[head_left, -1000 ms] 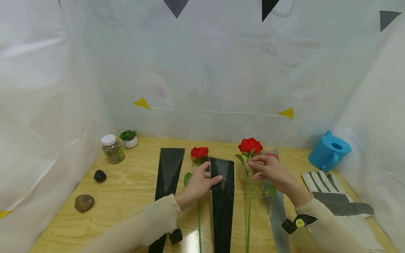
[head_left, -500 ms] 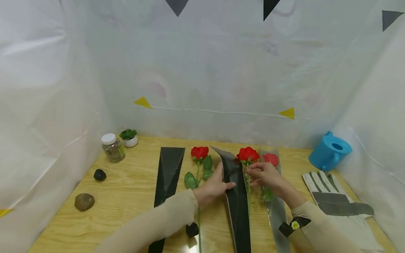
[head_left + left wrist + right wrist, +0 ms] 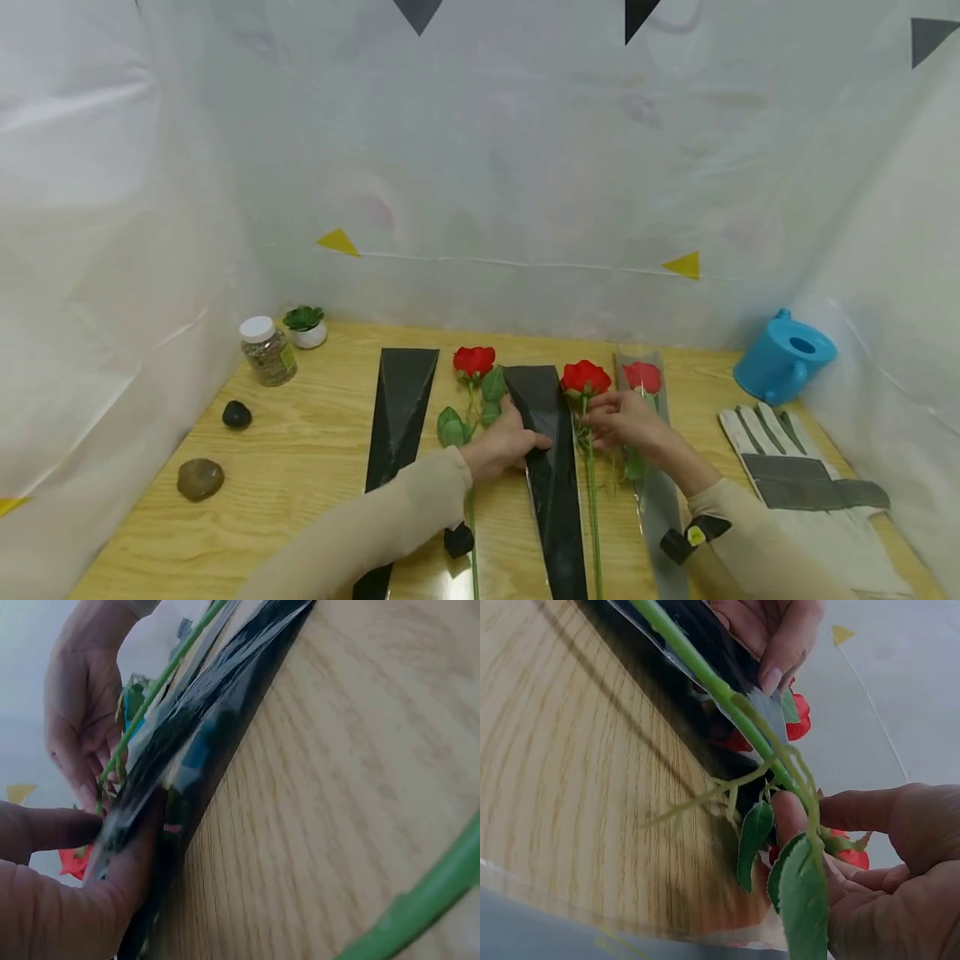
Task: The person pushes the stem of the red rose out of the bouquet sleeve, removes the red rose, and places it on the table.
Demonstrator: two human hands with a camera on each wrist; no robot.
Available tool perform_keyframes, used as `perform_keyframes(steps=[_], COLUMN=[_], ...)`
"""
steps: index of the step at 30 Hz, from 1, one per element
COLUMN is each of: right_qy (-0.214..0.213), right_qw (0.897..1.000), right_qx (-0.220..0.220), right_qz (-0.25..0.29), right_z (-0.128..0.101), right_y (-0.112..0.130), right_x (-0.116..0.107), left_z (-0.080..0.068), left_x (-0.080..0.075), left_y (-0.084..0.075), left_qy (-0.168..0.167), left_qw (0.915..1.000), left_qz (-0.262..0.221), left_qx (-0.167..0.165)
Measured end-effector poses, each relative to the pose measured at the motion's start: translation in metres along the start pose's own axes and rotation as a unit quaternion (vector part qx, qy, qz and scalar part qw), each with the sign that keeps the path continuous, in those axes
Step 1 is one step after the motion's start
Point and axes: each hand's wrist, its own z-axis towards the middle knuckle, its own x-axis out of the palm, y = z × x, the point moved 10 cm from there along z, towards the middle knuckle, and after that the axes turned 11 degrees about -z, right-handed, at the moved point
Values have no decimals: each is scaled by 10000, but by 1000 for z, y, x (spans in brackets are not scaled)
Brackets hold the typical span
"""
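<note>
Fitting the red rose (image 3: 585, 377) into the black sleeve (image 3: 558, 504) appears to be in hand: the sleeve is pinched by the left grip (image 3: 506, 442); the rose, just right of the sleeve, is held by its stem (image 3: 593, 500) in the right grip (image 3: 626, 422). Next, probably, the sleeve must be opened and the stem fed in.
</note>
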Motion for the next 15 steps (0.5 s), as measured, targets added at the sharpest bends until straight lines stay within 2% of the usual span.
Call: perform_keyframes(steps=[3, 6, 9, 11, 15], right_qy=[21, 6, -30, -44, 4], right_qw=[9998, 9985, 9965, 9947, 9896], right_qx=[-114, -270, -374, -481, -640], right_qz=[-132, -472, -748, -912, -1292], right_z=[-1, 0, 1, 1, 1], right_y=[3, 6, 8, 10, 12], right_x=[-2, -5, -6, -5, -1], left_z=[-4, -7, -12, -13, -15], left_x=[-1, 1, 3, 3, 1], left_y=[-5, -13, -22, -25, -26], left_qy=[-155, -93, 52, 96, 109], left_qw=[9997, 9988, 9944, 9878, 9671], left_qz=[144, 348, 886, 1422, 2454], left_qx=[149, 326, 570, 629, 658])
